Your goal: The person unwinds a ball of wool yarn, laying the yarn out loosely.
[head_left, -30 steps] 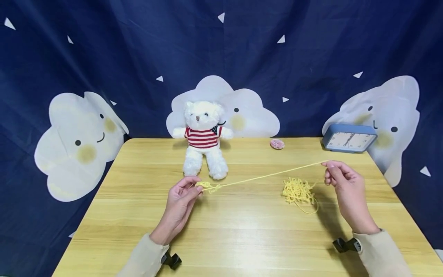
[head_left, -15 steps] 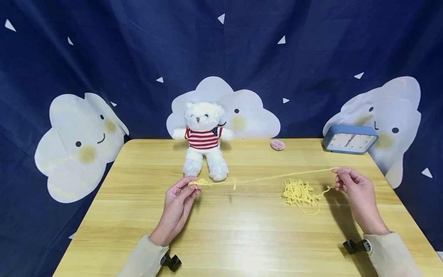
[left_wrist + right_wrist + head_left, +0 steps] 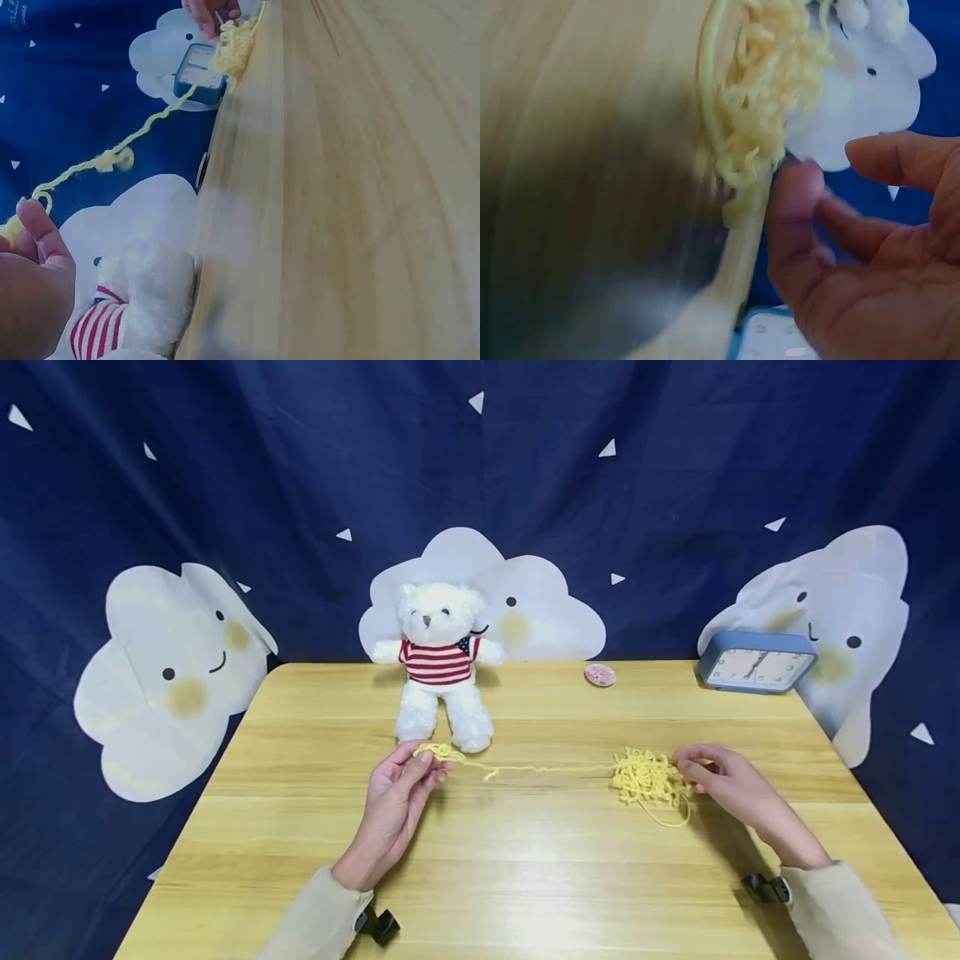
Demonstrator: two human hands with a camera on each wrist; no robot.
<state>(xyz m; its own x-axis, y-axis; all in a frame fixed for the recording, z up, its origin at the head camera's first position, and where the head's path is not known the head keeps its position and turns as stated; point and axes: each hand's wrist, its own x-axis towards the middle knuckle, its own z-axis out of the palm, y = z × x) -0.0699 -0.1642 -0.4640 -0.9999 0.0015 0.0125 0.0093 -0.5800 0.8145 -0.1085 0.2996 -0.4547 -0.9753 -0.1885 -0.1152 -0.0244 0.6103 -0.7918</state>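
Note:
My left hand [image 3: 393,806] pinches a small bundle of yellow yarn [image 3: 444,752] between thumb and fingers, just in front of the teddy bear. From it a wavy strand [image 3: 540,769] runs right to a tangled yellow yarn pile [image 3: 645,777] on the table. My right hand [image 3: 731,785] is at the right edge of that pile. In the right wrist view, the thumb and fingers of the right hand [image 3: 870,240] are apart, with nothing seen between them, close to the curly pile [image 3: 769,82]. A loose yarn loop [image 3: 671,822] lies at the pile's front.
A white teddy bear [image 3: 438,662] in a red-striped shirt sits at the back of the wooden table [image 3: 510,885]. A pink round object [image 3: 600,675] lies near the back edge. The blue clock [image 3: 759,662] stands at the back right, before a dark blue curtain.
My right hand first drew the strand out to the right, then let go and came back left to the pile. The strand went from taut to slack. My left hand stayed nearly in place.

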